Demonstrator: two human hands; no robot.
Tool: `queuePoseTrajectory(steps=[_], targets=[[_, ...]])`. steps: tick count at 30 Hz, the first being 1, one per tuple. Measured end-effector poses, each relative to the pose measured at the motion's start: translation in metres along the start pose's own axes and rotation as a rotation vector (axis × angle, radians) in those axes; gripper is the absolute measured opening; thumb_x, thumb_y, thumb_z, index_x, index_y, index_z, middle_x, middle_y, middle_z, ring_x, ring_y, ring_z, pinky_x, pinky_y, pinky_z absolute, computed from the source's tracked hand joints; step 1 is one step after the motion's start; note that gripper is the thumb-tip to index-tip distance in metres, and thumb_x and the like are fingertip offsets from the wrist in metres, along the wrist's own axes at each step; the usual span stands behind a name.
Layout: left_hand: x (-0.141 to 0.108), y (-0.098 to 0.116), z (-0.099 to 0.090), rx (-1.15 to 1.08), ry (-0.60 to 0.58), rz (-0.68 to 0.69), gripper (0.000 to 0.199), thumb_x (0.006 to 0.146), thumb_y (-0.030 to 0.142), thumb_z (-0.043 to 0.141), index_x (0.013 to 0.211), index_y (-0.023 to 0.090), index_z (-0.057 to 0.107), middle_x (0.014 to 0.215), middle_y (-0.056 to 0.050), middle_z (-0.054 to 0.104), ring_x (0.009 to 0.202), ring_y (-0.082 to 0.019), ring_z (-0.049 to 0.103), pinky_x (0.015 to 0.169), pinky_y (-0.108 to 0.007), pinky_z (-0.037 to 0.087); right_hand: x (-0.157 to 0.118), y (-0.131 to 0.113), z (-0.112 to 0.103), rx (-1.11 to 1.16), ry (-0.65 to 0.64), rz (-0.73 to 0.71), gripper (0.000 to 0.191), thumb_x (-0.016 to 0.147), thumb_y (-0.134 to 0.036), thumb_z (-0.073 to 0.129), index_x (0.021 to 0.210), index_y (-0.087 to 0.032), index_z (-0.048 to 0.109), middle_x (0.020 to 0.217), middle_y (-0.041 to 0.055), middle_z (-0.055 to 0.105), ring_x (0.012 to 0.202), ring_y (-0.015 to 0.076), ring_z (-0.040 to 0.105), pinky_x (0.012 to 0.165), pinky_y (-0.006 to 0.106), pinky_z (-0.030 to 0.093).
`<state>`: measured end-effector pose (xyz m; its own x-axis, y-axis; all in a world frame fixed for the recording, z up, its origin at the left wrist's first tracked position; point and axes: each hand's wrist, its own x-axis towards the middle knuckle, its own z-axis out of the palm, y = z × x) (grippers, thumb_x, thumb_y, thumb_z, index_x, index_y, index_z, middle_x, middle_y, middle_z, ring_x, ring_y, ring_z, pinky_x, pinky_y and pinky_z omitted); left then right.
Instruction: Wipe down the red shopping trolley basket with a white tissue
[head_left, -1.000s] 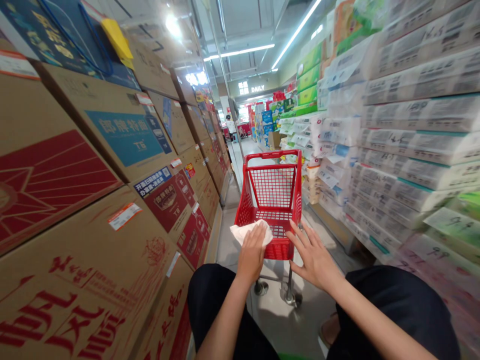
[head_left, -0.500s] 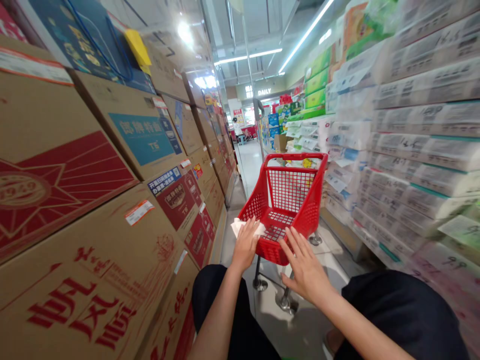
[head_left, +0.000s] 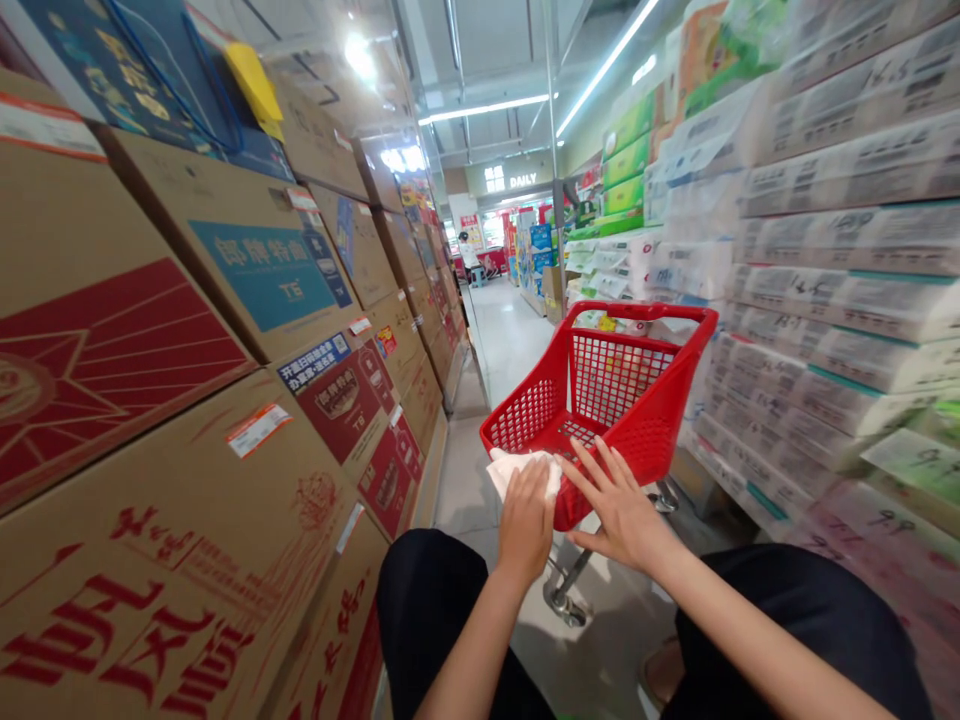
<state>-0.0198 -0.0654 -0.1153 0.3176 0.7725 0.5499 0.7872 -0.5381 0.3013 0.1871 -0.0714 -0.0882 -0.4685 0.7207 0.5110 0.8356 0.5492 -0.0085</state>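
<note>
A red shopping cart point(head_left: 637, 430) with a mesh basket stands in front of me, turned at an angle. My left hand point(head_left: 526, 515) presses a white cloth point(head_left: 517, 470) against the near rim of the basket; its fingers lie over the cloth. My right hand point(head_left: 619, 510) has its fingers spread at the basket's near right side, and no object shows in it. Whether its palm touches the plastic is hard to see.
Stacked cardboard boxes point(head_left: 172, 480) line the left side. Packs of tissue paper point(head_left: 840, 240) are piled on the right. My bent knees are on both sides below. A person point(head_left: 468, 252) sits far down the aisle.
The cart has swung round, its handle end now farther right. My left hand and the cloth have shifted right, closer to my right hand, which has moved slightly right and up.
</note>
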Motion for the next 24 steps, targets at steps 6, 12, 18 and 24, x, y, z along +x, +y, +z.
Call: queuePoseTrajectory(steps=[6, 12, 18, 24], targets=[[-0.001, -0.019, -0.016, 0.027, -0.038, -0.013, 0.052, 0.108, 0.023, 0.03, 0.16, 0.021, 0.032, 0.164, -0.006, 0.039, 0.154, -0.018, 0.031, 0.129, -0.05, 0.025, -0.002, -0.008, -0.009, 0.028, 0.012, -0.072, 0.102, 0.083, -0.057, 0.069, 0.165, -0.029, 0.015, 0.173, 0.0058, 0.012, 0.159, 0.0347, 0.007, 0.126, 0.059, 0.019], [0.004, -0.056, -0.017, 0.058, 0.089, -0.151, 0.051, 0.107, 0.022, 0.029, 0.158, 0.024, 0.038, 0.162, -0.005, 0.043, 0.153, -0.019, 0.033, 0.128, -0.05, 0.029, 0.004, 0.019, -0.009, -0.003, 0.053, -0.086, 0.092, 0.085, -0.056, 0.068, 0.163, -0.035, 0.023, 0.174, 0.0035, 0.0, 0.158, 0.0406, 0.002, 0.124, 0.064, 0.018], [0.007, -0.055, -0.014, 0.006, 0.12, -0.214, 0.051, 0.108, 0.024, 0.025, 0.157, 0.022, 0.041, 0.162, -0.007, 0.043, 0.153, -0.02, 0.034, 0.128, -0.051, 0.028, 0.008, 0.002, -0.002, -0.007, 0.078, -0.022, 0.103, 0.079, -0.056, 0.075, 0.164, -0.032, 0.022, 0.173, 0.0081, -0.011, 0.157, 0.0446, 0.002, 0.123, 0.066, 0.02], [-0.008, -0.014, -0.013, -0.015, 0.078, -0.134, 0.054, 0.109, 0.026, 0.027, 0.162, 0.024, 0.028, 0.167, -0.005, 0.033, 0.156, -0.02, 0.026, 0.129, -0.05, 0.025, 0.004, -0.009, -0.004, -0.014, 0.088, 0.005, 0.1, 0.079, -0.052, 0.076, 0.163, -0.031, 0.026, 0.173, 0.0077, -0.008, 0.157, 0.0448, 0.001, 0.123, 0.066, 0.019]])
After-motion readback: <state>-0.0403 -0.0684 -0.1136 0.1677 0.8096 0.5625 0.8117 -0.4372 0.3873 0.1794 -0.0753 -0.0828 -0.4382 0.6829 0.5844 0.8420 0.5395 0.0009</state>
